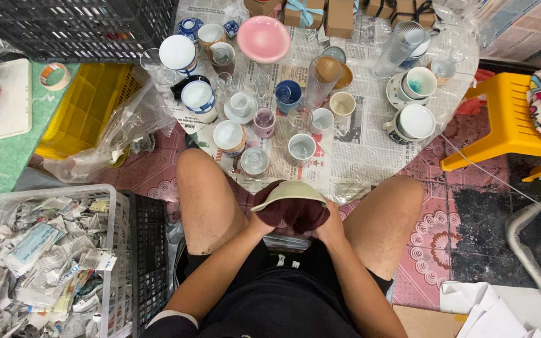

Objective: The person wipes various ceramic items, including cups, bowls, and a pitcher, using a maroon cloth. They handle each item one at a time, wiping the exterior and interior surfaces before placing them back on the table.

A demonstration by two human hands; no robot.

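Holding a shallow cream-coloured ceramic bowl [288,191] in a dark maroon cloth [295,213], we work low over our lap, between the knees, at 6 o'clock from the spread of crockery. Our left hand [262,220] is curled under the cloth at the bowl's 8 o'clock side; our right hand [331,226] is curled against the cloth at its 4 o'clock side. Both are closed around cloth and bowl together; the fingers are mostly hidden, so we cannot tell how tightly.

Orientation: the bowl is tilted, its rim forming a flat ellipse. The long axis of that ellipse runs from 9 o'clock to 3 o'clock, the 9 o'clock end a little lower. Whether the open mouth faces up or down into the cloth we cannot tell.

Progress, as a judgement: the bowl in hand appears to be mid-wipe, with the cloth covering its lower half. Laid out at 12 o'clock on the newspaper-covered sheet [358,150] stand many pieces, among them a round pink plate [263,39], a dark blue cup [289,95] and a white mug [301,148]. We cannot tell which of these are finished. At 8 o'clock a white plastic basket of crumpled newspaper [39,263] sits beside our left knee.
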